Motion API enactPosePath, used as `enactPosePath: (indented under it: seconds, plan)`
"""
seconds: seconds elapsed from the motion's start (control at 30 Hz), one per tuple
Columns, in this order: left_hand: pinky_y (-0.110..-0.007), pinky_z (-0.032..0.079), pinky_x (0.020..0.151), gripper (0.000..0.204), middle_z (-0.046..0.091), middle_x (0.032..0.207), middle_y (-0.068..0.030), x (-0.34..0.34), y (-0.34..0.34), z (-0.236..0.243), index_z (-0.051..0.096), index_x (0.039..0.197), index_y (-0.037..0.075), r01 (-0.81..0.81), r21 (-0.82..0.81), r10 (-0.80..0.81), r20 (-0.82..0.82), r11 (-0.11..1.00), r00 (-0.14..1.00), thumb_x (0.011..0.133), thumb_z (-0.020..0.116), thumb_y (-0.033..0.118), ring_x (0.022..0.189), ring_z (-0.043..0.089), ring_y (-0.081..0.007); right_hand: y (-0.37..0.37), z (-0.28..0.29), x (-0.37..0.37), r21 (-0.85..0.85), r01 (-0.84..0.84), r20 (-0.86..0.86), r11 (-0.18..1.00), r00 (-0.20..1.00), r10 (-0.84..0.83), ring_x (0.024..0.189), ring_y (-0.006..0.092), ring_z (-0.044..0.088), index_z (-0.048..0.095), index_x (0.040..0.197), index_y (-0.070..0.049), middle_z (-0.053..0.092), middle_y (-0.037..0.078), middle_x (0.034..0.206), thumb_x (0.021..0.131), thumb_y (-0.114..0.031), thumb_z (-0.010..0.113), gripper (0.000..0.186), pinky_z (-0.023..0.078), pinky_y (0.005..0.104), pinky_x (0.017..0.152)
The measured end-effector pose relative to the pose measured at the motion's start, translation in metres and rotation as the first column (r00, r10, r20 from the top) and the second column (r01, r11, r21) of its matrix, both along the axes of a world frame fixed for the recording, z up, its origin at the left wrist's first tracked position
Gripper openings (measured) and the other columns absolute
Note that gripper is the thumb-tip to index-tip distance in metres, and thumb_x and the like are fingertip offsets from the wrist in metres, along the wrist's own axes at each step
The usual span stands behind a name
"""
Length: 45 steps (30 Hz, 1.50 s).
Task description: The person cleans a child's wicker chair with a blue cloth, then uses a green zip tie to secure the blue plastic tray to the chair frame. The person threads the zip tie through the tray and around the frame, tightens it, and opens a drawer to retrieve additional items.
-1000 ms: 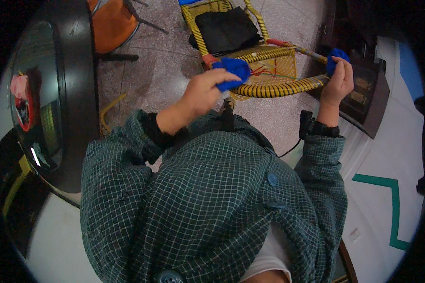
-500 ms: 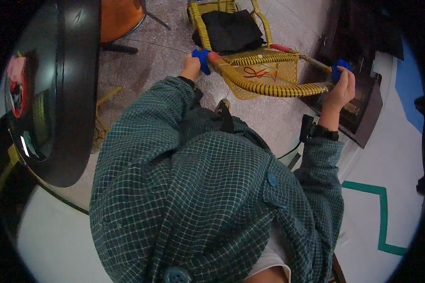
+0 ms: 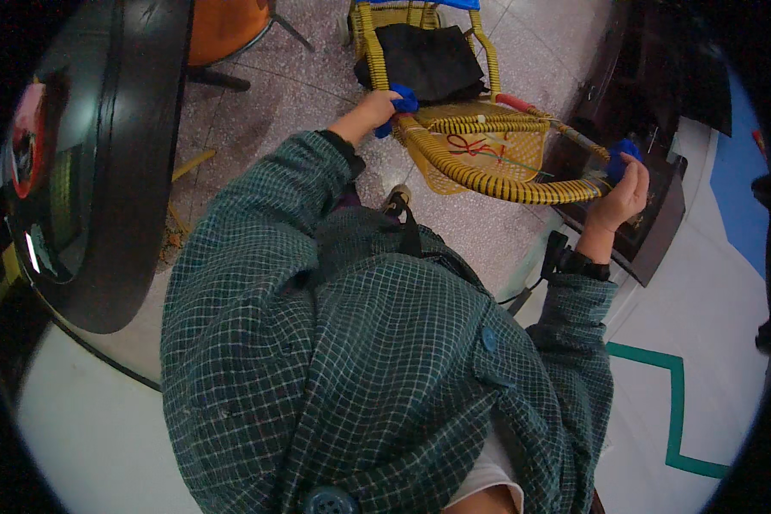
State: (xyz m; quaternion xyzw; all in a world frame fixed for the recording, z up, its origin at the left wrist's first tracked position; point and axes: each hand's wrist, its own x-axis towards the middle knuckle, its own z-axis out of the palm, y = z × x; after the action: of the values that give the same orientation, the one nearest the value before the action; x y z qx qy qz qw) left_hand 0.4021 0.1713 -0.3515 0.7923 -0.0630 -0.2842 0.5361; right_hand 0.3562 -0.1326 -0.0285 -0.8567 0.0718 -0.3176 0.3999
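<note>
I stand over a speckled tiled floor point(image 3: 261, 111), with a dark glossy table point(image 3: 141, 171) on my left and an orange chair point(image 3: 227, 30) beyond it. The yellow-and-black wrapped handle point(image 3: 497, 184) curves ahead of me above a yellow basket point(image 3: 441, 171); black fabric point(image 3: 428, 64) lies behind. My left hand point(image 3: 373, 116) has its fingers closed on a blue cloth point(image 3: 405, 98) at the handle's left side; my right hand point(image 3: 624, 201) pinches a second blue cloth point(image 3: 625, 157) at its right. A green line point(image 3: 677, 411) zigzags over white at my right; the red mark point(image 3: 759, 140) on blue is too small to read.
</note>
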Motion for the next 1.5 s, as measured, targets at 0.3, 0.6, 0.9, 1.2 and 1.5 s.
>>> enactPosePath:
  seconds: [0.3,0.6,0.9,1.2,1.5]
  plan:
    - [-0.034,0.051,0.061,0.019,0.062,0.082,-0.0080,-0.014,-0.016,-0.065,0.059,0.095,0.005,-0.603,-0.087,0.550,-0.321,0.793,0.771,0.083,0.044,0.002,0.069,0.061,-0.0222,0.000,0.000,0.000,0.007,0.024,-0.025,1.000,0.999,-0.024,0.073,0.0109,0.048,0.060,0.082,0.001,0.056,0.003,0.081,0.086,-0.012,0.045,0.021,0.038,0.0234,0.070]
    - [-0.044,0.050,0.069,0.037,0.052,0.102,-0.0128,-0.043,-0.035,-0.012,0.044,0.111,0.007,-0.951,-0.193,0.478,-0.829,0.243,0.290,0.078,0.039,-0.008,0.090,0.055,-0.0291,0.004,0.001,-0.004,-0.001,0.007,-0.033,1.000,0.999,-0.007,0.072,0.0102,0.047,0.060,0.083,0.001,0.055,0.003,0.081,0.086,-0.012,0.044,0.020,0.038,0.0238,0.067]
    - [-0.040,0.049,0.069,0.040,0.049,0.106,-0.0112,-0.073,-0.033,0.095,0.042,0.115,0.010,-0.873,-0.188,0.534,-0.726,0.450,0.432,0.078,0.042,-0.003,0.090,0.053,-0.0273,-0.004,-0.005,-0.004,0.081,-0.018,0.014,0.997,1.000,0.017,0.068,0.0080,0.046,0.061,0.084,0.000,0.056,0.001,0.079,0.086,-0.015,0.048,0.020,0.037,0.0221,0.063]
    - [-0.040,0.049,0.075,0.032,0.050,0.103,-0.0097,-0.095,-0.041,0.185,0.048,0.108,0.008,-0.883,-0.327,0.516,-0.721,0.336,0.463,0.080,0.037,-0.005,0.092,0.052,-0.0265,-0.008,0.002,-0.004,0.041,-0.105,0.055,0.994,0.993,0.103,0.062,0.0083,0.046,0.061,0.078,0.000,0.055,-0.001,0.071,0.083,-0.013,0.051,0.017,0.038,0.0227,0.059]
    - [-0.037,0.052,0.077,0.037,0.045,0.109,-0.0129,-0.128,-0.050,0.279,0.036,0.118,0.002,-0.827,-0.471,0.625,-0.555,0.307,0.549,0.082,0.042,-0.003,0.098,0.051,-0.0268,0.000,0.014,-0.007,-0.084,-0.075,0.010,0.994,0.997,0.076,0.062,0.0133,0.053,0.064,0.081,-0.003,0.059,0.006,0.068,0.081,-0.019,0.051,0.021,0.042,0.0260,0.061]
